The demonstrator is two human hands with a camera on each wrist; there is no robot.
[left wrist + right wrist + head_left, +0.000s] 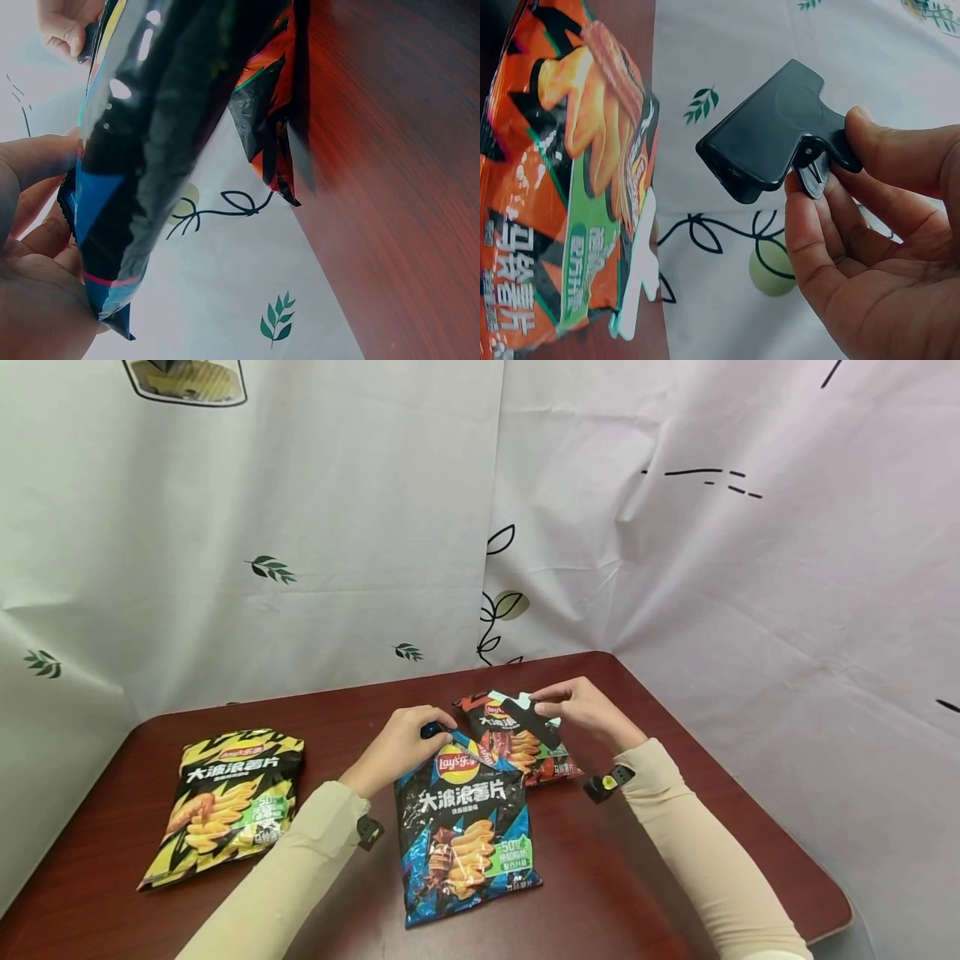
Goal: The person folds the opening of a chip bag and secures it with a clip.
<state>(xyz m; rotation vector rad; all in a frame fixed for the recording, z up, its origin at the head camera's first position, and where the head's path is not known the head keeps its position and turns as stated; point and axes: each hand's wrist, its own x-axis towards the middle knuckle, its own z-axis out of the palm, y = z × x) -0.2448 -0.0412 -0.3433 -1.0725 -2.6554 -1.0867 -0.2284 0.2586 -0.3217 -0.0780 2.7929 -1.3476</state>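
My left hand (408,742) grips the top edge of a blue-and-black bag of potato chips (467,810), pinching the top between thumb and fingers. The left wrist view catches this blue bag (142,150) from its side, upright and tilted. With the thumb and fingers of my right hand (585,708) I pinch a black bag clip (772,127) by its handles. In the head view the black clip (534,723) is up to the right of the blue bag's top, overlapping a red bag of chips (517,747) behind it.
A white clip (639,274) lies at the red bag. On the left of the dark red table (337,760) lies a yellow-and-black bag of chips (232,802). White cloth with leaf prints (360,527) hangs behind and along the right side.
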